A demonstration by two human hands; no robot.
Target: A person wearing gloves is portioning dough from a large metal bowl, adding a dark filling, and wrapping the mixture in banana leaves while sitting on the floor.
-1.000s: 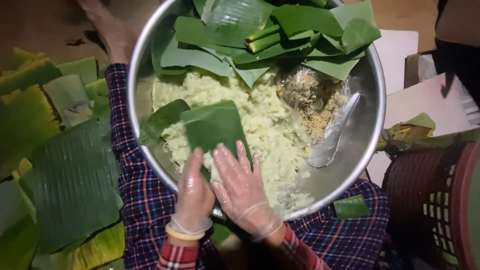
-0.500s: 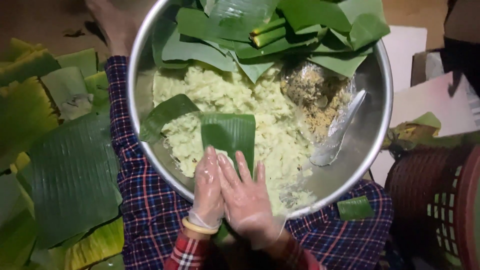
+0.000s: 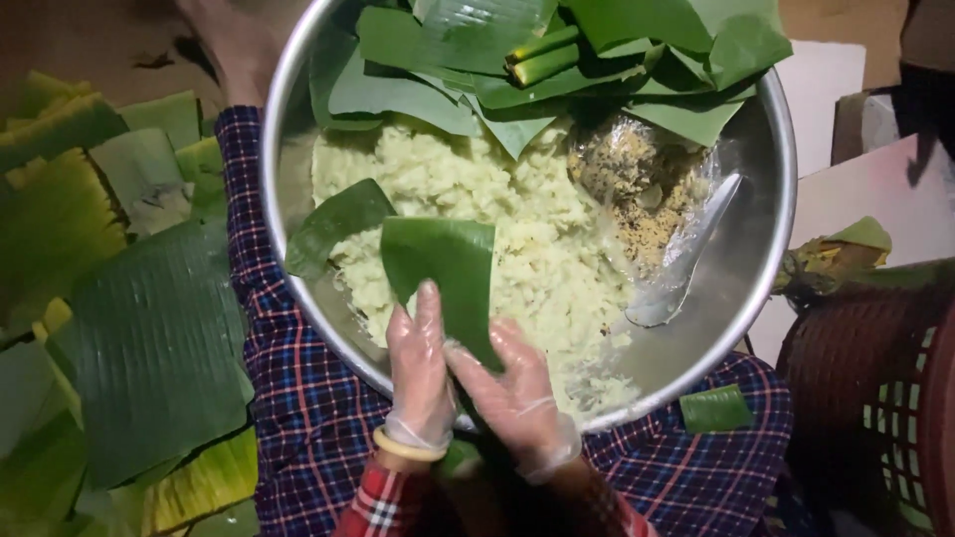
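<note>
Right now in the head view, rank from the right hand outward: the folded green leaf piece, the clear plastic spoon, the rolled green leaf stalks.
1. Folded green leaf piece: touching the right hand.
2. Clear plastic spoon: bowl's right side.
3. Rolled green leaf stalks: far rim.

Between the fingers of my left hand [image 3: 420, 373] and my right hand [image 3: 514, 393], both in clear, glossy gloves, sits a deep green leaf piece [image 3: 443, 273] with fine ribbing. Beyond my fingertips, pale yellow-white mash [image 3: 497, 214] fills a silvery bowl [image 3: 771, 249]; its far side holds darker green leaves [image 3: 557, 60]. Under my wrists, cloth [image 3: 308, 428] is checked navy, red and white. Left of my fingers, leaves [image 3: 149, 338] turn green to yellow.
</note>
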